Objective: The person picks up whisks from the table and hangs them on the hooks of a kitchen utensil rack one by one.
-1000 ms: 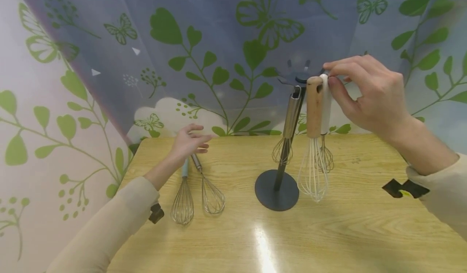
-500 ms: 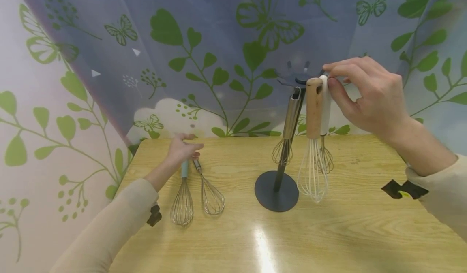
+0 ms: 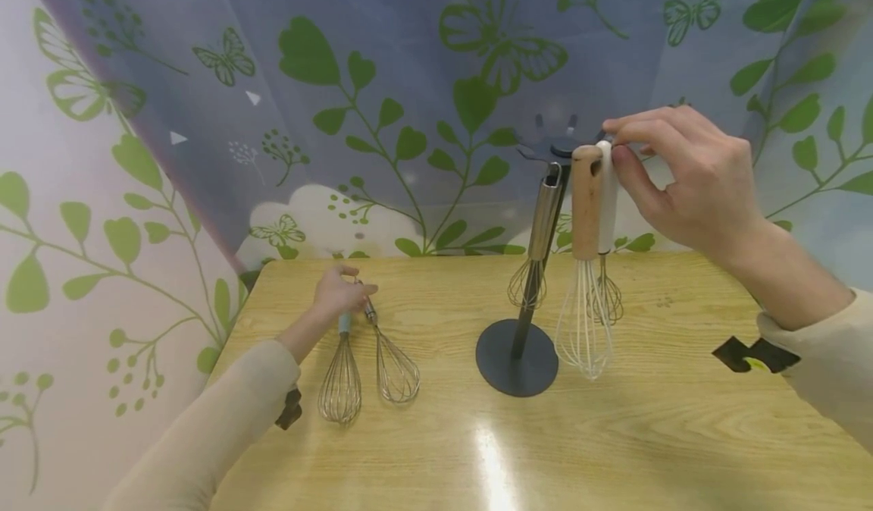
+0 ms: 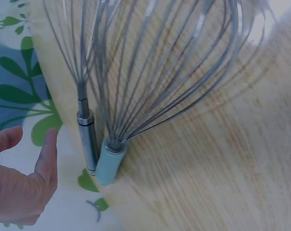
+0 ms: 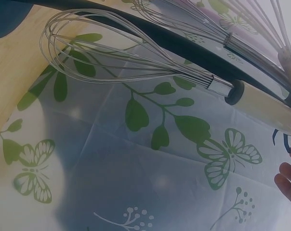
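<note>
On the table's left side lie two whisks: one with a light blue handle [image 3: 344, 323] and one with a metal handle [image 4: 88, 144]. My left hand [image 3: 339, 294] is over their handle ends. In the left wrist view its thumb and finger are spread apart, with nothing between them. My right hand [image 3: 689, 170] pinches the top end of a white-handled whisk [image 3: 608, 208] at the black stand [image 3: 517, 358]. A wooden-handled whisk [image 3: 586, 204] hangs in front of it, and a small metal-handled whisk [image 3: 543, 219] hangs to its left. The right fingertips [image 5: 290, 175] show at the right wrist view's edge.
The wooden table [image 3: 436, 458] has its back edge along a patterned curtain [image 3: 382, 117] with leaves and butterflies. Bare wood lies between the loose whisks and the stand's round base. The stand's hooks [image 3: 539, 151] reach out at its top.
My left hand has come down and slightly toward me, closer to the handles of the lying whisks. The right hand and the stand have stayed in place.
</note>
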Demonstrator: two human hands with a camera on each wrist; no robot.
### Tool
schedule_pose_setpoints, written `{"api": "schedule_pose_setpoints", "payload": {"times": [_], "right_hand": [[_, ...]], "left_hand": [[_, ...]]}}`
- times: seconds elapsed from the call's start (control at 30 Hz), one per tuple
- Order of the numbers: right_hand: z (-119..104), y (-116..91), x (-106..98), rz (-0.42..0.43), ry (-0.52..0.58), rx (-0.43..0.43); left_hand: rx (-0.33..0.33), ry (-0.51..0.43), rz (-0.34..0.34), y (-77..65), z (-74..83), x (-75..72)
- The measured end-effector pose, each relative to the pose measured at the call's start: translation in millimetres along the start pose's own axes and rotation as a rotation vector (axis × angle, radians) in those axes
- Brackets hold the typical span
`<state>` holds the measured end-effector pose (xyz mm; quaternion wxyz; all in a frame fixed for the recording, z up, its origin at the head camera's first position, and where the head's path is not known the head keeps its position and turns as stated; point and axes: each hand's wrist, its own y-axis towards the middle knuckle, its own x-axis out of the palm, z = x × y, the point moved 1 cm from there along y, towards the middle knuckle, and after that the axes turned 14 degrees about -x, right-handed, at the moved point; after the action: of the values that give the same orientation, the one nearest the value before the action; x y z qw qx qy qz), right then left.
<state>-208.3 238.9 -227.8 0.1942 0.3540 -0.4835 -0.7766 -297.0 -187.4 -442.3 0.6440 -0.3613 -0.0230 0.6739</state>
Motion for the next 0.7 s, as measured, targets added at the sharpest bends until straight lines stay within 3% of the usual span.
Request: {"api": "schedule_pose_setpoints", "payload": {"times": [0.3, 0.7], "right_hand": [[-1, -1, -1, -0.010, 0.006, 0.008], [-3, 0, -3, -0.009, 0.004, 0.007]], "left_hand": [[0.003, 0.051, 0.030, 4.1, -12.2, 2.2], [0.009, 0.099, 0.008, 5.5, -19.6, 7.8]]}}
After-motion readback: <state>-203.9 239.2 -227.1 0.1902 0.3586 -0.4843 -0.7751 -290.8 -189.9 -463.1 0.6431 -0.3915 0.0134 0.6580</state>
